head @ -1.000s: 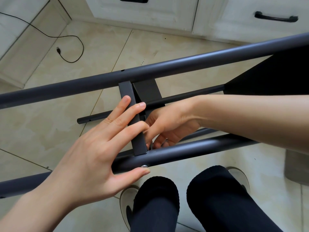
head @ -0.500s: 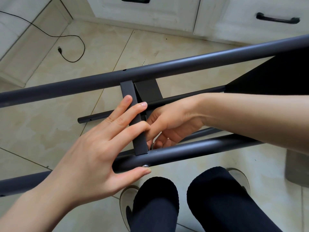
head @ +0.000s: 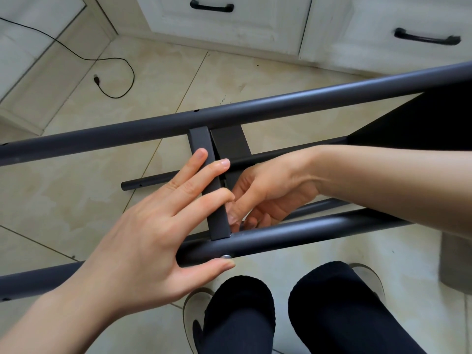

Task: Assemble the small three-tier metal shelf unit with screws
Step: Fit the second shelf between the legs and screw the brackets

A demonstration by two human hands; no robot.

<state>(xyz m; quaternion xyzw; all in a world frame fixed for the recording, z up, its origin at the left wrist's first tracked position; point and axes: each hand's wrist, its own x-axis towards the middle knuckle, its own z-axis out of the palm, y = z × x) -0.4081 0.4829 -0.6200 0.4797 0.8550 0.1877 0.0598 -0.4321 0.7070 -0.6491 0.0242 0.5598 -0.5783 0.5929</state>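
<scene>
The dark grey shelf frame lies on its side over the tiled floor. A far tube (head: 306,100) and a near tube (head: 319,231) run across the view, joined by a flat crossbar (head: 201,141). My left hand (head: 153,238) lies flat on the crossbar with straight fingers, its thumb under the near tube beside a silver screw head (head: 226,256). My right hand (head: 275,190) reaches in behind the crossbar, its curled fingertips pinching a small metal part (head: 242,223) at the joint. That part is mostly hidden. A black shelf panel (head: 421,123) fills the right side.
A thinner frame tube (head: 143,183) lies lower, near the floor. A black cable (head: 115,60) curls on the tiles at the back left. White cabinets with black handles (head: 212,7) line the back. My legs (head: 332,302) and shoes are below the near tube.
Both hands stay at the joint. The fingers of my right hand have shifted slightly at the small part. The frame has not moved.
</scene>
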